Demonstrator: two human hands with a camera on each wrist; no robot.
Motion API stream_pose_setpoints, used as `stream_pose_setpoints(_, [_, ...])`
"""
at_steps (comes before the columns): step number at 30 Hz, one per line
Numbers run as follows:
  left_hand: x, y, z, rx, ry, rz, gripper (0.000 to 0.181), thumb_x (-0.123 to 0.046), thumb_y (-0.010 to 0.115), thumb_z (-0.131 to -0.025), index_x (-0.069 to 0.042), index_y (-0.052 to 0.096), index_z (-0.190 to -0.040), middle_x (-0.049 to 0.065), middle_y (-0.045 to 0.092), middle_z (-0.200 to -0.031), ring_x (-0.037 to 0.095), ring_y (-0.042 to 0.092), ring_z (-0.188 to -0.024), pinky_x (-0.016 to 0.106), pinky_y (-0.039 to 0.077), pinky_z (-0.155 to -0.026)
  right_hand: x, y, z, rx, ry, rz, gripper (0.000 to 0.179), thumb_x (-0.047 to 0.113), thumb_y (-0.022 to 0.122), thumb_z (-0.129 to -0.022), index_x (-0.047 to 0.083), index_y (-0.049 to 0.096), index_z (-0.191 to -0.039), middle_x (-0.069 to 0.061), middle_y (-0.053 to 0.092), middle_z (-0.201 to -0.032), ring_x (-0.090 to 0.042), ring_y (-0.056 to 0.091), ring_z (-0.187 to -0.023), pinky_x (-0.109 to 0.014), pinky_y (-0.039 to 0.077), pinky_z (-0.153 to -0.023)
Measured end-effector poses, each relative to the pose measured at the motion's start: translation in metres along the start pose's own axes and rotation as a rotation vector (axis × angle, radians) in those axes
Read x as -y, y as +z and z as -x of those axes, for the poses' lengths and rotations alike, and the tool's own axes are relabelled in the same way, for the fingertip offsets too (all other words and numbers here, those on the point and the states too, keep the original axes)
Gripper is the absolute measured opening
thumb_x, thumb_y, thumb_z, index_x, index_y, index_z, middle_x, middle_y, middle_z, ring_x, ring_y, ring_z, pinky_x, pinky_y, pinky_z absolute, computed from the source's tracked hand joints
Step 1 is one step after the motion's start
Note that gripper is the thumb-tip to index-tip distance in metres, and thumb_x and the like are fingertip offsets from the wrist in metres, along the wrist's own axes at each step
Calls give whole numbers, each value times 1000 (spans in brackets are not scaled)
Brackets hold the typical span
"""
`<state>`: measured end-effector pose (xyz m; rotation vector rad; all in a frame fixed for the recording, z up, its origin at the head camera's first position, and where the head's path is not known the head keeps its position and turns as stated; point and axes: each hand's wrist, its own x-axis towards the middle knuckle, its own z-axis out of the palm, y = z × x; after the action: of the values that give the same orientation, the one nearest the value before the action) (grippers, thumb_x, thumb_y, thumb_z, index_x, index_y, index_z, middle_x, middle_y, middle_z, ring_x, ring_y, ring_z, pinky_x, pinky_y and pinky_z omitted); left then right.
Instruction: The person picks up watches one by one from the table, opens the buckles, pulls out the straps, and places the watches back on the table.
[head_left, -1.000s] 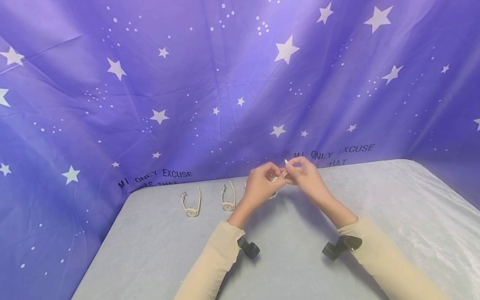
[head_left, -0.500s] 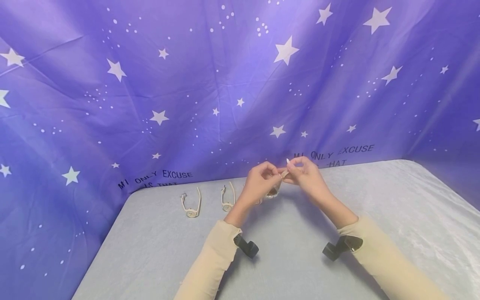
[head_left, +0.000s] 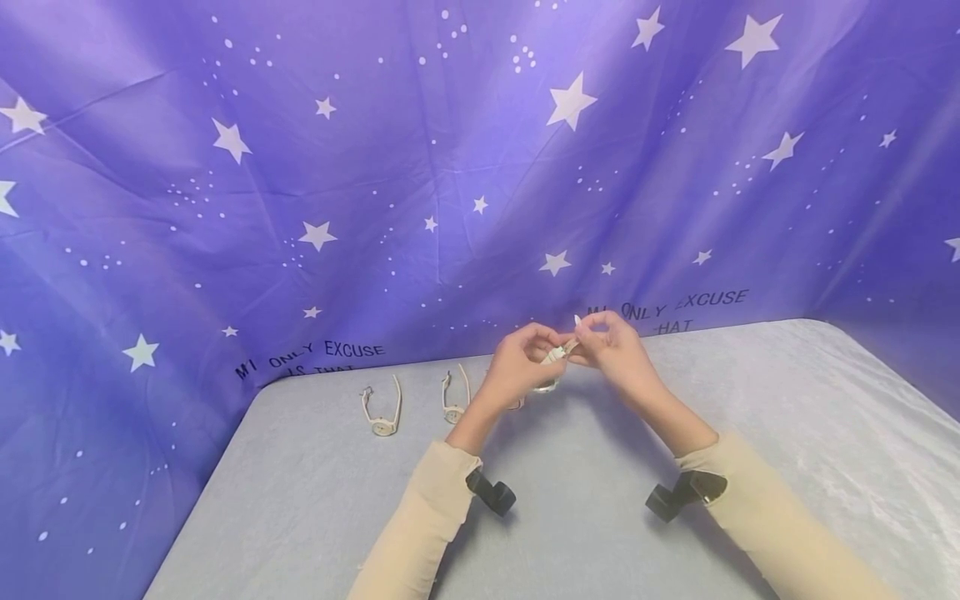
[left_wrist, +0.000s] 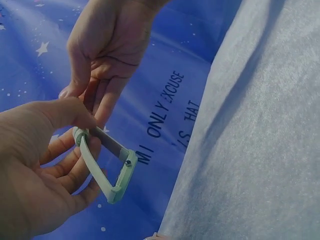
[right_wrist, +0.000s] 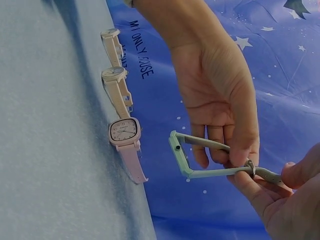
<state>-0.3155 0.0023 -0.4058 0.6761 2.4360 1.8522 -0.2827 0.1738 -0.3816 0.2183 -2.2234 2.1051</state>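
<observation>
Both hands work on a pale green wristwatch (head_left: 553,357) held above the far part of the table. Its square case (right_wrist: 180,157) hangs from a strap looped through the buckle (right_wrist: 250,167). My left hand (head_left: 517,367) pinches the watch at the buckle between thumb and fingers. Just beyond it, my right hand (head_left: 615,354) pinches the strap's free end (right_wrist: 270,176), which sticks out past the buckle. In the head view the left hand covers part of the watch. The dial faces away in both wrist views.
On the table (head_left: 300,500), left of the hands, stand two cream watches (head_left: 384,427) with unfastened straps. A pink square watch (right_wrist: 125,131) lies beside them, mostly hidden by the left hand in the head view. A purple star-patterned cloth (head_left: 450,167) hangs behind the table's far edge.
My left hand and wrist have shifted slightly left, and the green watch has tilted between the hands so more of its strap shows. The right hand stays almost in place.
</observation>
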Motion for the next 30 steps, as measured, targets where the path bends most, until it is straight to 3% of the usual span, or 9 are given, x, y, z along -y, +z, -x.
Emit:
stream_pose_setpoints(8, [-5, 0, 1, -23, -22, -41, 29, -8, 81, -83, -11, 76, -112, 8, 78, -104, 13, 74, -84, 26, 63, -71, 0, -1, -1, -3, -38, 43, 19, 6, 50, -106, -8, 45, -118, -20, 74, -104, -1, 72, -81, -23, 61, -84])
stream_pose_setpoints(13, [-7, -1, 0, -28, 12, -80, 28, -14, 81, -87, -10, 76, -114, 9, 78, -111, 18, 76, -92, 25, 61, -80, -1, -1, -1, 24, -51, 64, 23, 10, 49, -107, -8, 45, -120, -30, 71, -113, 0, 72, -85, -25, 60, -89])
stream_pose_setpoints(23, [-6, -2, -1, -10, 71, -4, 26, -9, 77, -89, -5, 74, -115, 14, 77, -110, 24, 76, -94, 25, 61, -82, -2, 0, 0, 44, -80, 38, 22, 10, 48, -107, -9, 45, -119, -36, 66, -119, 0, 72, -88, -27, 60, -91])
stream_pose_setpoints(26, [-5, -3, 0, 14, 88, 4, 27, -8, 76, -90, -6, 73, -117, 14, 75, -115, 23, 75, -93, 25, 61, -81, -2, 0, 0, 44, -84, 39, 22, 9, 49, -107, -9, 45, -119, -33, 69, -115, -1, 72, -88, -27, 60, -91])
stream_pose_setpoints(30, [-6, -3, 0, 32, 118, -68, 27, -8, 75, -91, -7, 72, -117, 12, 74, -118, 18, 73, -91, 23, 59, -80, -3, -1, -1, 44, -93, 48, 23, 10, 51, -106, -8, 45, -119, -16, 76, -102, -11, 75, -93, -28, 60, -91])
